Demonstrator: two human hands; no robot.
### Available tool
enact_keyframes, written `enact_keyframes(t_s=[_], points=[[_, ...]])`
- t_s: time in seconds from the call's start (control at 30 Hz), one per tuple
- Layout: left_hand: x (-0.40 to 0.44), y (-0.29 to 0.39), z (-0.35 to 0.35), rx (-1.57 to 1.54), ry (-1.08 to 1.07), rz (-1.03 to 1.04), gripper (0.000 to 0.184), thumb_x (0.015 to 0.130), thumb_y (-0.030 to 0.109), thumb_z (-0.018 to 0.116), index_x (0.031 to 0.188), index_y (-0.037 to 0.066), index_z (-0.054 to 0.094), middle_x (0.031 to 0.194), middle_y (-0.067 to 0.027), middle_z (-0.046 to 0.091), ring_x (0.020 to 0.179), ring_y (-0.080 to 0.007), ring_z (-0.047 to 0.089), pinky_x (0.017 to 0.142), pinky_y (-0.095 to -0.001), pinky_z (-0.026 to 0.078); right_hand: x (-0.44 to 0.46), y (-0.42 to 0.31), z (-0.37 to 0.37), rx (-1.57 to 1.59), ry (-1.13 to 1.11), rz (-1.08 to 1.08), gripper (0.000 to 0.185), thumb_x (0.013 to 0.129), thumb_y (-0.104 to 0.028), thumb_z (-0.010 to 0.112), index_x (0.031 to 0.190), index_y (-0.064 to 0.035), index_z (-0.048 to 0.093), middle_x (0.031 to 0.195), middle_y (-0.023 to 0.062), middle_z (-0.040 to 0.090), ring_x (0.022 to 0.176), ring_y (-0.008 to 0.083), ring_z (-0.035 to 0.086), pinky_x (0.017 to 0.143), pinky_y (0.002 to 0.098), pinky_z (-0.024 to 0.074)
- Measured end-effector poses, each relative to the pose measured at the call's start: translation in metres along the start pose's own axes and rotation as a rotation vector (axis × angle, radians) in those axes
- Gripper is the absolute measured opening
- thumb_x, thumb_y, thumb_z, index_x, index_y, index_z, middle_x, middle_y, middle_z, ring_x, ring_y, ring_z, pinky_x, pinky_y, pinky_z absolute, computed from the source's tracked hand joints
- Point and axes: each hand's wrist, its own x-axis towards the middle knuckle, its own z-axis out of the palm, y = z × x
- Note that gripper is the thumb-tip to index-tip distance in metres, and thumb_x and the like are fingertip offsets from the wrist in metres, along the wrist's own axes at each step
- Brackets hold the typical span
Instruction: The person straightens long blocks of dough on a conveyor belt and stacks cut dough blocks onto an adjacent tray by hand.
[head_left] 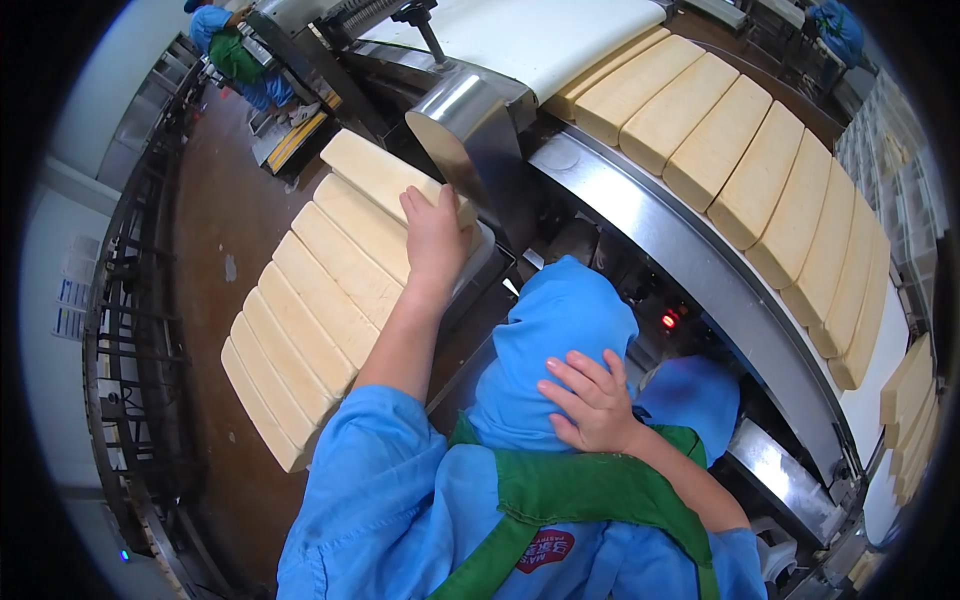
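My left hand (436, 240) is at the near end of a long pale loaf (375, 165), its fingers bent over the top and end. This loaf lies at the far end of a row of similar pale loaves (320, 285), set side by side on a support to my left. Part of the hand's underside is hidden. My right hand (592, 405) rests on my blue-trousered knee (550, 340), holding nothing, fingers apart.
A curved conveyor (700, 215) with a metal side rail carries several more pale loaves (735, 150) on my right. A rounded metal housing (465, 130) stands ahead. Co-workers in blue, one (235, 50) at far left and one (838, 32) at far right, are in the background.
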Motion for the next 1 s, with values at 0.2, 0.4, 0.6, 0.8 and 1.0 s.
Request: enact_keyframes(t_s=[0.2,0.4,0.6,0.8,1.0], points=[[-0.002,0.006,0.002,0.07,0.076,0.027,0.068,0.064,0.011,0.084,0.125,0.004,0.055,0.11,-0.0241,0.048,0.109,-0.0418,0.047,0.091,-0.0454,0.047,-0.007,0.003,-0.001,-0.005,0.019,-0.016,0.041,0.083,-0.03,0.064,0.122,-0.0185,0.067,0.139,0.0026,0.057,0.131,0.0207,0.047,0.119,0.0472,0.0149],[0.003,-0.007,0.006,0.093,0.08,0.041,0.07,0.063,0.01,0.085,0.126,0.006,0.055,0.111,-0.0226,0.049,0.109,-0.0408,0.048,0.09,-0.0456,0.048,-0.008,0.004,-0.004,0.011,0.007,-0.024,0.041,0.082,-0.028,0.065,0.122,-0.0174,0.067,0.138,0.0024,0.057,0.13,0.0209,0.048,0.119,0.0471,0.0162],[0.009,-0.023,0.017,0.126,0.028,0.109,0.067,0.071,0.011,0.08,0.132,0.01,0.052,0.117,-0.0287,0.049,0.102,-0.0449,0.055,0.088,-0.048,0.05,0.002,0.011,-0.018,0.098,-0.109,-0.062,0.045,0.079,-0.023,0.07,0.122,-0.0109,0.064,0.138,0.0093,0.056,0.129,0.0241,0.049,0.112,0.0479,0.029],[-0.01,-0.007,-0.026,0.27,-0.079,0.102,0.081,0.074,0.009,0.08,0.145,0.011,0.041,0.143,-0.027,0.041,0.132,-0.0428,0.042,0.108,-0.0423,0.039,-0.019,0.049,-0.16,-0.2,0.16,0.101,0.039,0.078,-0.013,0.07,0.115,-0.0055,0.063,0.129,0.0147,0.059,0.117,0.0314,0.057,0.098,0.0477,0.0452],[-0.035,0.016,-0.018,-0.012,0.115,0.291,0.043,0.085,0.014,0.07,0.124,0.004,0.057,0.134,-0.0206,0.053,0.124,-0.0392,0.051,0.102,-0.043,0.044,-0.127,0.169,-0.35,-0.83,0.577,0.735,0.025,0.084,-0.016,0.067,0.105,-0.0033,0.066,0.112,0.0129,0.066,0.111,0.0308,0.059,0.1,0.0414,0.0444]])
